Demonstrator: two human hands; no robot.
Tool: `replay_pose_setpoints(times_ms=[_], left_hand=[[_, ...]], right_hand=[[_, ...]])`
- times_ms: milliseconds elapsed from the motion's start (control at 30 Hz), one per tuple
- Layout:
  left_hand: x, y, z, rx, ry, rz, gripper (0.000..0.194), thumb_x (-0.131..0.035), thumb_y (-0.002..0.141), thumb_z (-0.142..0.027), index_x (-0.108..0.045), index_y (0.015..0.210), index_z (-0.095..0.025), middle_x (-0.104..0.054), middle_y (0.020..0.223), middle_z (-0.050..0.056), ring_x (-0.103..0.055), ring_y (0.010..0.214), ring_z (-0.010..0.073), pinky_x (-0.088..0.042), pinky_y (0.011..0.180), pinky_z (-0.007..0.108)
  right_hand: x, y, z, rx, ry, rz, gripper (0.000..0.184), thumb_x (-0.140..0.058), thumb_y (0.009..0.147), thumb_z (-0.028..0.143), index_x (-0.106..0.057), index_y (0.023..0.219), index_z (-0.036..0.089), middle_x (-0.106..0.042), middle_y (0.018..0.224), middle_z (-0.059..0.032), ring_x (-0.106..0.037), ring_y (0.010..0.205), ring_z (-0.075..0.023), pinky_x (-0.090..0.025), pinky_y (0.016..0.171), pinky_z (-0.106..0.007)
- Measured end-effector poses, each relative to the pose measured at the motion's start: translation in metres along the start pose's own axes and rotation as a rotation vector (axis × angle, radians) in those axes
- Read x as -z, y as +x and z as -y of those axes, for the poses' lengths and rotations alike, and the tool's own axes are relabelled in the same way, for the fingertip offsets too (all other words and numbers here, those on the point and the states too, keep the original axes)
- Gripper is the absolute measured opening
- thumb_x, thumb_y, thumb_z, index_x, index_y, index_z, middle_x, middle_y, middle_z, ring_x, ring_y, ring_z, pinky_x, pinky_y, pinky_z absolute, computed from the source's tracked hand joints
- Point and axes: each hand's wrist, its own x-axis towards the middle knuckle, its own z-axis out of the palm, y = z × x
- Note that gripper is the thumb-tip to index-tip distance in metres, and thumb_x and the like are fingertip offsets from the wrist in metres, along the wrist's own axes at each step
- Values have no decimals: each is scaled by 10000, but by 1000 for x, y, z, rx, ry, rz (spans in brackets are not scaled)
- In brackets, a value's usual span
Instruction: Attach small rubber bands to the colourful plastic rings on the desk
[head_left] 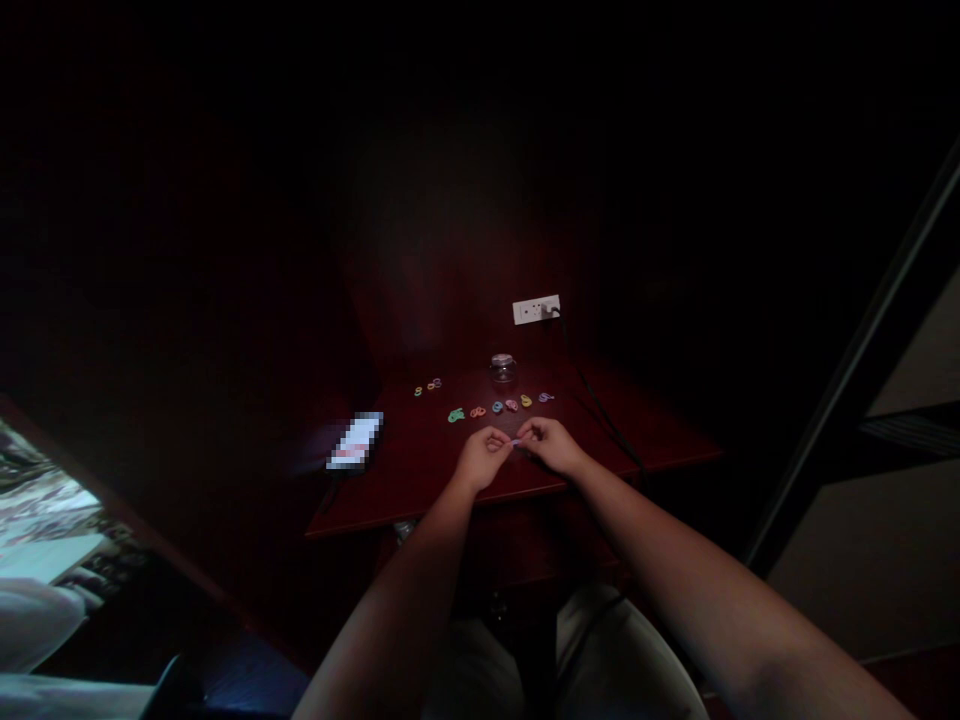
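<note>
My left hand and my right hand meet over the front part of the dark red table. Both are closed in a pinch on a small lilac hair tie between the fingertips. Just beyond lies a row of small coloured hair ties in bunches: green, orange, blue, pink, yellow and lilac. Behind the row stands a clear round jar with its lid on. A few more hair ties lie at the back left.
A lit phone lies at the table's left edge, its screen pixelated. On the back wall, a white socket holds a plug; its black cable runs down across the table's right side. Dark panels enclose both sides.
</note>
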Motion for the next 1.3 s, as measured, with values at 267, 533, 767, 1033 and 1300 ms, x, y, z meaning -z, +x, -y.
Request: replay_pose_setpoints(times_ms=[267, 533, 767, 1033, 1300], left_hand=[[-2, 0, -1, 37, -8, -39, 167, -602, 626, -246, -559, 716, -113, -565, 622, 21, -497, 560, 78, -397, 538, 194], [-1, 1, 2, 34, 2, -45, 153, -587, 641, -251, -571, 706, -114, -585, 626, 34, -509, 565, 88, -402, 541, 199], [-2, -1, 0, 37, -14, -19, 143, -589, 636, -240, -557, 697, -115, -574, 618, 26, -504, 547, 82, -392, 519, 189], [-2, 0, 4, -2, -28, 8, 126, -576, 653, -218, -549, 726, -118, -583, 675, 37, -529, 603, 91, -423, 581, 206], [-2, 3, 10, 17, 27, -26, 139, -574, 652, -242, -541, 701, -116, -591, 646, 34, -523, 570, 84, -403, 536, 190]], right_hand=[[1, 0, -3, 5, -3, 1, 256, -579, 601, 257, -530, 815, 126, -525, 573, 22, -449, 457, -72, -351, 440, -193], [1, -4, 4, 16, -75, 39, 230, -559, 633, 332, -580, 710, 116, -501, 514, 16, -410, 438, -74, -312, 413, -193], [2, -3, 3, 23, -118, 24, 206, -565, 630, 327, -564, 669, 125, -497, 498, 18, -414, 439, -79, -310, 419, -197], [0, -2, 0, -14, 5, 70, 217, -583, 617, 336, -536, 680, 134, -504, 487, 26, -447, 435, -84, -338, 429, -202], [0, -4, 3, 23, 19, 99, 332, -636, 571, 315, -560, 820, 109, -551, 605, -3, -477, 502, -82, -370, 473, -202]])
